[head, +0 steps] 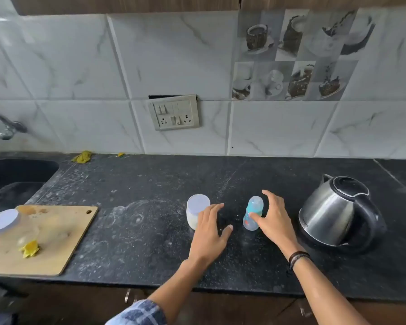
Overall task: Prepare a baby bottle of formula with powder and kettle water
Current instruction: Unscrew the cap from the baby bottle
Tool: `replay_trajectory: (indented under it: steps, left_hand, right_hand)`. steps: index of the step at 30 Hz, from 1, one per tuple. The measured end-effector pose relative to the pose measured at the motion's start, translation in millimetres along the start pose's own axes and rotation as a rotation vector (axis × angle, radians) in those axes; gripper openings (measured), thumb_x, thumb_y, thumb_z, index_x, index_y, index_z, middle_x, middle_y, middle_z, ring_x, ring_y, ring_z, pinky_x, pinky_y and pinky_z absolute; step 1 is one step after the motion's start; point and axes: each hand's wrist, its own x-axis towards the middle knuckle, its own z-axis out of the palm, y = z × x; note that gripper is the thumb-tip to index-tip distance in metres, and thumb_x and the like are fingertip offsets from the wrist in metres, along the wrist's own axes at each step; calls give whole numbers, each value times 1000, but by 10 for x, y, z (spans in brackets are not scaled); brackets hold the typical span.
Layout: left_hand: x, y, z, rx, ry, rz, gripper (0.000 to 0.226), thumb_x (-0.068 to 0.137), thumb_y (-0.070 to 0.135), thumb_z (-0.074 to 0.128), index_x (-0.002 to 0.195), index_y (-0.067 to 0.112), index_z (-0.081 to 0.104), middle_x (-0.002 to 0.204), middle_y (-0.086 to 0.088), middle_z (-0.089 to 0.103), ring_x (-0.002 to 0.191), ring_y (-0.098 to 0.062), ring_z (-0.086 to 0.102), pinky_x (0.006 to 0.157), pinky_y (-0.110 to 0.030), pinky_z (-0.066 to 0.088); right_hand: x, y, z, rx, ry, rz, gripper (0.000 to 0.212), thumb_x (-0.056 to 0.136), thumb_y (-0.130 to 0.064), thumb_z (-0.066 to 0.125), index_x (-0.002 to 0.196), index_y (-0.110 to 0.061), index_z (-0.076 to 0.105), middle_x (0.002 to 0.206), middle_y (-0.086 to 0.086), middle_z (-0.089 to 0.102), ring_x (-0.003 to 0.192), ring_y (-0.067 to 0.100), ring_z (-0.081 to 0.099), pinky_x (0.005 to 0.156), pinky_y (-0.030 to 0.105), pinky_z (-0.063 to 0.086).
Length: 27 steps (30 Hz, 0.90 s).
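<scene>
A small clear baby bottle with a blue collar and clear cap stands upright on the black counter. My right hand is spread open around its right side, thumb touching the bottle's lower body, fingers arched above it. A jar of white powder with a pale lilac lid stands to the left of the bottle. My left hand hovers open just right of the jar, fingertips at its side. A steel electric kettle with a black handle and shut lid sits at the right.
A wooden cutting board at the left front carries a tipped clear jar and a yellow scrap. A black sink and tap lie far left. A socket plate is on the tiled wall.
</scene>
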Motion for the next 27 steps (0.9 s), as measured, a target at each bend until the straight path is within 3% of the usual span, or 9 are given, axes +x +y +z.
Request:
replay_trajectory:
  steps: [4,10,16,20,24,27]
  left_hand:
    - [100,2,121,-28,-69,-5,63,100,37,65,155,24,36,152,13,39,138,4,25,117,-21,26]
    - [321,43,366,-38,-154,-43,72,98,35,68,159,23,31,158,11,34,146,-6,28,116,-19,22]
    - [511,39,634,-67,-207,-130,81,96,32,72,161,22,25,162,9,29,148,-11,28,122,-28,28]
    - [603,18,843,-106,-244,-210,89,92,36,77,162,21,24,162,8,32,148,-10,29,120,-26,29]
    - [641,5,1035,-149,-233,-251,89,87,37,81,160,22,32,154,8,40,141,-11,35,118,-30,33]
    - [658,-1,1136,-174,-187,-267,73,85,34,80,150,29,46,139,13,50,129,-10,41,106,-25,38]
  right_hand:
    - [158,-34,-37,-72,-151,32,83,90,-32,79,157,-32,30,154,4,39,130,27,57,96,38,49]
    - [379,23,-26,-173,-243,23,80,90,-35,79,155,-33,32,148,3,43,125,27,59,97,43,54]
    - [553,119,42,-307,-289,-32,63,93,-40,75,147,-31,43,140,0,52,123,23,60,90,37,54]
    - [624,186,99,-354,-289,-106,56,94,-40,74,142,-30,47,133,0,56,120,22,62,89,39,58]
    - [668,238,119,-358,-282,-144,47,95,-34,73,136,-27,50,127,0,57,117,21,62,87,37,59]
    - [693,276,141,-355,-278,-166,40,93,-28,73,128,-25,53,122,-1,58,115,21,62,86,38,58]
